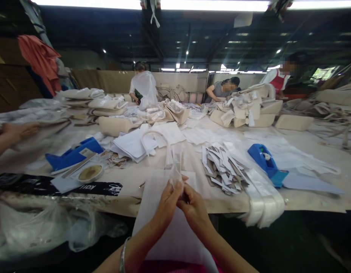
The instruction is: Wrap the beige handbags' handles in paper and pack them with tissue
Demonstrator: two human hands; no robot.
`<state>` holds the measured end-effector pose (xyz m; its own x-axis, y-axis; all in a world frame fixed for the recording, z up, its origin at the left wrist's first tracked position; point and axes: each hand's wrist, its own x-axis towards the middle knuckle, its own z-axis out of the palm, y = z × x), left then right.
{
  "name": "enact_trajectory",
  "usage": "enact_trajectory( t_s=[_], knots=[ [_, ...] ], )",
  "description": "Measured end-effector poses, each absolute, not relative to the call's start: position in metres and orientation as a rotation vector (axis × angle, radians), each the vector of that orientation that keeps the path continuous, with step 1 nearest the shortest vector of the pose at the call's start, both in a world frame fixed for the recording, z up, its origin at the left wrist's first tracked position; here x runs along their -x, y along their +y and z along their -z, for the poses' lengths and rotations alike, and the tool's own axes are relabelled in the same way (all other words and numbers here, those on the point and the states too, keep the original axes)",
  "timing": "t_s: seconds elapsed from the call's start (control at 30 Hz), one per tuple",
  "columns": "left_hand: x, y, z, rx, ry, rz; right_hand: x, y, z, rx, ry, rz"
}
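- Clear plastic film (175, 167), a thin sleeve or bag, is pinched at its lower end between the left hand (167, 203) and the right hand (192, 206), both clamped on it at the near table edge (220, 206).
- White sheet (169, 227) hangs below them; working well likely means keeping the film taut, fingertips close.
- Paper slips (220, 168) lie beside a blue tape dispenser (267, 163).
- Far workers (144, 87) are blurred; what the film holds is unclear.

table (306, 197) with tape dispensers (266, 161), card pile (220, 167)
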<state>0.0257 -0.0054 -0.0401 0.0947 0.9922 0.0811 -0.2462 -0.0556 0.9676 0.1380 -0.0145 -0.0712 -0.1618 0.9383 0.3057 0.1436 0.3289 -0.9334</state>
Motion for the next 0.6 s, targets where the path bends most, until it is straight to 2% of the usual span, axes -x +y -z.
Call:
enact_trajectory(
  t_s=[0.13,0.3,0.5,0.6],
  knots=[
    [-0.023,-0.007,0.036,-0.978,0.872,-1.120,-0.139,-0.017,0.076,0.863,-1.781,-0.669],
    [-0.027,-0.015,0.044,-1.388,1.072,-1.347,-0.136,-0.024,0.072,0.981,-1.498,-1.054],
    [-0.025,-0.013,0.044,-1.031,0.969,-1.055,-0.142,-0.031,0.083,0.790,-1.788,-0.755],
    [-0.025,-0.014,0.049,-1.138,1.072,-1.154,-0.141,-0.034,0.085,0.977,-1.631,-1.052]
  ],
)
